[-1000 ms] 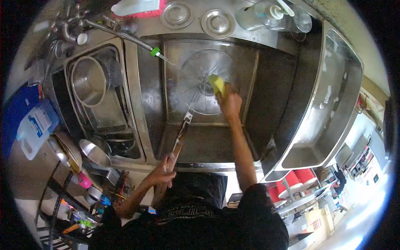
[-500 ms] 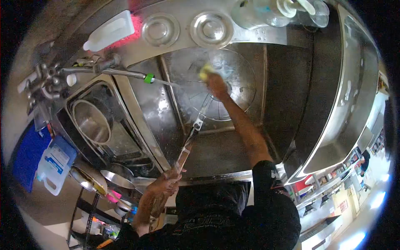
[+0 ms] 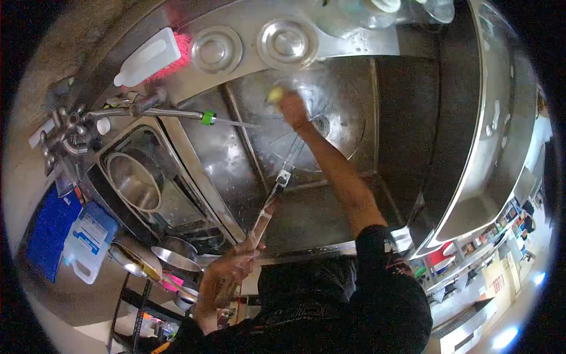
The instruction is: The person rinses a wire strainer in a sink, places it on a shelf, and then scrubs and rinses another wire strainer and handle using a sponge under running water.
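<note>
My left hand is wrapped around the lower end of a long handle belonging to a large round wire skimmer. The skimmer's round head lies in the steel sink, wet and partly covered by my right arm. In my right hand, blurred by motion, is a yellow sponge over the upper left part of the skimmer head. From the left, a faucet with a green tip sends a stream of water toward the skimmer.
Two round metal dishes and a white scrub brush with pink bristles rest on the back ledge. Clear containers stand at the back right. A metal pot sits in the left basin, with a plastic jug below.
My right hand and the sponge have shifted left across the skimmer head. My left hand keeps its grip on the handle. The whole view has tilted slightly.
</note>
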Demonstrator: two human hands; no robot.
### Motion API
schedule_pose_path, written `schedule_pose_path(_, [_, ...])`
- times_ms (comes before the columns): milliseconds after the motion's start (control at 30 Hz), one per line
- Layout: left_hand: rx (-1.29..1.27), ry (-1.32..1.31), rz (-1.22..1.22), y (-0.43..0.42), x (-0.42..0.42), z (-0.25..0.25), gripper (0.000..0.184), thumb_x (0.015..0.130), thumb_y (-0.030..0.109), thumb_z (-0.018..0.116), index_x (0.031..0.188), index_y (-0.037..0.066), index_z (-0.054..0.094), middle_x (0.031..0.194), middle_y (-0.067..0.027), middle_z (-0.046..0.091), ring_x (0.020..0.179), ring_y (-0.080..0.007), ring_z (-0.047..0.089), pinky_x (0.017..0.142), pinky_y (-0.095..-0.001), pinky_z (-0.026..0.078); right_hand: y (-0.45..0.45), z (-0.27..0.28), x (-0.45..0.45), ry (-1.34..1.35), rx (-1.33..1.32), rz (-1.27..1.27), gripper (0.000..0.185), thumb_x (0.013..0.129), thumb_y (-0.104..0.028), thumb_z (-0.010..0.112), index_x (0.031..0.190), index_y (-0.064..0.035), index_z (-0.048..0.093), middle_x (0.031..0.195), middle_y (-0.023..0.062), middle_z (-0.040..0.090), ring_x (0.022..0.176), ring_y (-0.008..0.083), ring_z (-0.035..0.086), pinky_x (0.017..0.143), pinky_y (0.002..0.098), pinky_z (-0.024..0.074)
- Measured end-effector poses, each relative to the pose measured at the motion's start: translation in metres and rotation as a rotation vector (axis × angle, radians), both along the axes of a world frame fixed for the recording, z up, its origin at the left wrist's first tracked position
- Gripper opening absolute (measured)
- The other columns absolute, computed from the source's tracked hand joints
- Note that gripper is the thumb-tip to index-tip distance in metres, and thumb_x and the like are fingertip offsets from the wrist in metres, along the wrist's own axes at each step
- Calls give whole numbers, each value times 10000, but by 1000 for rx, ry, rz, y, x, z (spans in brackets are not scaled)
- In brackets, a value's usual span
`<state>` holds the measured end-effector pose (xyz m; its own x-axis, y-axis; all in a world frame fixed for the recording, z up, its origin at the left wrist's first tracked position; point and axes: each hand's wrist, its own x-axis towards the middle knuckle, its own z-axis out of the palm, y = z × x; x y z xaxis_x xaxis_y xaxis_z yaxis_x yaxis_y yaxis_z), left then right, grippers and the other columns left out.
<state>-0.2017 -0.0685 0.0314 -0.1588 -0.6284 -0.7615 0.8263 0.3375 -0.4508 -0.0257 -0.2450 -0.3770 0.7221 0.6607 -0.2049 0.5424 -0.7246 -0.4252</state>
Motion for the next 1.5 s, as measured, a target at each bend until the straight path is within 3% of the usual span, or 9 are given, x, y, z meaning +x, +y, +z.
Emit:
schedule_pose_path(200, [222, -29, -152, -6, -11, -1, 332, 854, 272, 631, 1118, 117, 502, 683, 43, 450, 493, -59, 430, 405, -204, 316, -13, 83, 37, 200, 208, -588, 329, 763, -57, 595, 1085, -40, 533, 865, 126, 629, 885, 253, 593, 790, 384, 486])
schedule_pose_path(333, [276, -151, -271, -15, -3, 3, 327, 866, 279, 615, 1124, 111, 506, 710, 38, 477, 503, -61, 446, 404, -213, 347, -15, 61, -63, 810, 747, -258, 436, 749, -21, 598, 1175, -74, 523, 906, 139, 637, 856, 279, 614, 833, 390, 494])
schedule_pose_path(533, [153, -121, -172, -40, -28, -11, 391, 909, 215, 551, 1270, 124, 429, 579, 17, 425, 421, -77, 418, 354, -252, 364, -91, 95, -21, 1081, -2, -240, 417, 866, -202, 508, 1265, -90, 466, 997, 180, 634, 706, 273, 632, 736, 421, 533])
schedule_pose_path(633, [-50, -167, 74, -32, -84, -61, 409, 917, 205, 538, 1293, 123, 399, 535, 12, 402, 398, -82, 405, 347, -255, 351, -83, 102, -32, 347, -126, -43, 381, 867, -199, 518, 1207, -28, 488, 864, 205, 626, 671, 238, 631, 646, 432, 523])
schedule_pose_path(833, [216, -207, -87, -29, -54, -33, 458, 913, 184, 546, 1324, 117, 357, 541, 24, 370, 377, -70, 347, 332, -242, 289, -145, 83, -35, 1136, 13, -301, 346, 879, -261, 491, 1154, -55, 533, 823, 156, 622, 707, 252, 607, 687, 434, 498])
schedule_pose_path(1100, [254, -252, -79, -39, -46, -24, 459, 906, 187, 561, 1311, 82, 374, 560, 34, 388, 400, -50, 357, 346, -224, 279, -173, -3, -49, 537, -408, -343, 278, 885, -280, 477, 1003, -73, 621, 679, 81, 578, 595, 257, 545, 619, 430, 468])
schedule_pose_path(1267, [308, -323, -86, -47, -47, -26, 429, 909, 209, 556, 1282, 74, 392, 596, 35, 403, 421, -54, 374, 360, -226, 287, -169, -63, 13, -420, -311, -806, 359, 875, -380, 498, 900, -42, 616, 633, 96, 519, 509, 281, 502, 548, 391, 466])
schedule_pose_path(1367, [295, -359, -259, -41, -36, -21, 395, 912, 219, 552, 1249, 70, 409, 612, 34, 415, 425, -60, 378, 371, -227, 304, -65, -36, 47, -275, 188, -1030, 269, 859, -259, 509, 993, -45, 601, 716, 118, 551, 607, 295, 536, 585, 411, 468])
schedule_pose_path(1500, [330, -235, -248, -28, -55, -16, 355, 911, 217, 556, 1214, 78, 435, 604, 39, 423, 419, -59, 384, 370, -228, 326, -61, 11, 54, -251, 590, -207, 266, 830, -108, 531, 1081, -40, 586, 764, 143, 575, 680, 313, 569, 611, 437, 474])
